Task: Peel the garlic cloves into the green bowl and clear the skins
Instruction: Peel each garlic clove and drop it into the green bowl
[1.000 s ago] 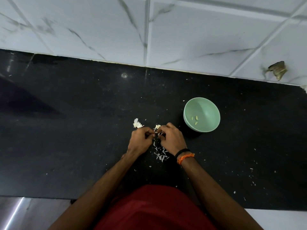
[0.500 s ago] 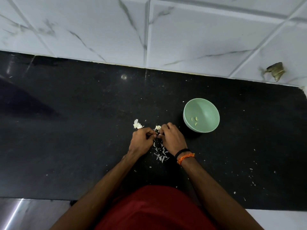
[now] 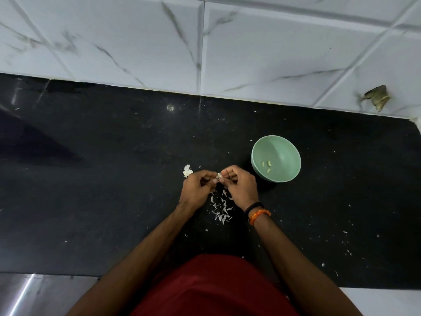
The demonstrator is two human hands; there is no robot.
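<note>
From the head view, the left hand [image 3: 197, 187] and right hand [image 3: 239, 187] pinch one small pale garlic clove [image 3: 219, 175] between curled fingers above mid-table [image 3: 91, 201]; it looks partly skinned. White skins [image 3: 222, 209] lie beneath. The green bowl [image 3: 276, 158], toward the back-right corner, holds three peeled cloves [image 3: 267, 165].

glossy speckled black stone counter [image 3: 91, 201], smooth marbled tiles [image 3: 262, 42]

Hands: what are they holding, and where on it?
A garlic clove, pinched between the fingertips of the left hand and right hand, one on each side.
</note>
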